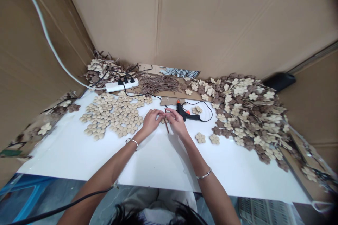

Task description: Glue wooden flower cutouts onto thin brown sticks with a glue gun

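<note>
My left hand (151, 122) and my right hand (176, 122) meet over the middle of the white table, fingertips pinched together. Between them runs a thin brown strip (167, 127), its lower end pointing toward me. Part of a beige flower piece (163, 121) shows at the fingertips, mostly hidden by them. Which fingers press on which piece is hard to see. Just right of my right hand lies a black glue gun (181, 111) with an orange tip. Two loose beige flowers (200, 137) lie to the right, nearer me.
Many beige flowers (124, 119) are spread at left. A heap of brown and beige flowers (245, 109) covers the right side. Brown strips (160, 84) lie at the back beside a white power strip (121, 85). Cardboard walls (185, 21) enclose the white table (142, 168).
</note>
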Tool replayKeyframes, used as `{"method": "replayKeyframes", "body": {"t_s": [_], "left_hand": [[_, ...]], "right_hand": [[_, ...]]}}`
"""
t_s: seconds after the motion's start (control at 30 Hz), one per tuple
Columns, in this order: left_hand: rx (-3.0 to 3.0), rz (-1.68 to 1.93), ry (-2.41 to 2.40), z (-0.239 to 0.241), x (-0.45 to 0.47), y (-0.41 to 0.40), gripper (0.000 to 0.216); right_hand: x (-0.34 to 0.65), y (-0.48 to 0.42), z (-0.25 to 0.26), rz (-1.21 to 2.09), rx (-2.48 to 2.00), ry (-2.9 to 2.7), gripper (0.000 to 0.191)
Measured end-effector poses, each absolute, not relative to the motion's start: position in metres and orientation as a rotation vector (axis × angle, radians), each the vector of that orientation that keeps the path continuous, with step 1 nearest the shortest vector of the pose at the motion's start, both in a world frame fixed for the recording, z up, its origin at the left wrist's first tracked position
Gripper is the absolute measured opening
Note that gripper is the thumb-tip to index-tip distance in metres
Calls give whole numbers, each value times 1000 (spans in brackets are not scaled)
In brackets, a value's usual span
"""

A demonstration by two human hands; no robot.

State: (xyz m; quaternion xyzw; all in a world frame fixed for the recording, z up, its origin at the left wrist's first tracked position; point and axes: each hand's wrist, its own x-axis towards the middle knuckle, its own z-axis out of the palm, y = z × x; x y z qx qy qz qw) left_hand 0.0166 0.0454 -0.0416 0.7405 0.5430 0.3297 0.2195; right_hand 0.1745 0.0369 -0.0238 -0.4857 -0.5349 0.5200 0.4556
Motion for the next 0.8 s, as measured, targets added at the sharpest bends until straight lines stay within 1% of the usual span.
{"method": "replayKeyframes", "body": {"t_s": [0.13,0.27,0.3,0.43,0.5,0.57,0.67,0.8], "left_hand": [[2022,915,1503,-40,17,45,18],[2005,908,1490,-38,18,44,18],[2005,912,1477,-38,17,43,17],[1940,995,1396,-32,15,42,14],[1880,1078,1338,-27,14,40,14],[1824,1153,1273,-20,12,38,14],[1749,1239,1217,-11,12,34,13],[1689,1311,1222,-4,15,26,12]], "right_hand": [[176,35,-15,1253,-1190,-1290,37],[180,32,-5,1264,-1180,-1262,26],[181,32,-2,1263,-1172,-1262,27],[186,29,4,1223,-1178,-1239,44],[188,29,5,1143,-1220,-1223,42],[190,28,5,1000,-1262,-1270,34],[190,26,6,806,-1290,-1506,22],[187,19,11,734,-1318,-1785,27]]}}
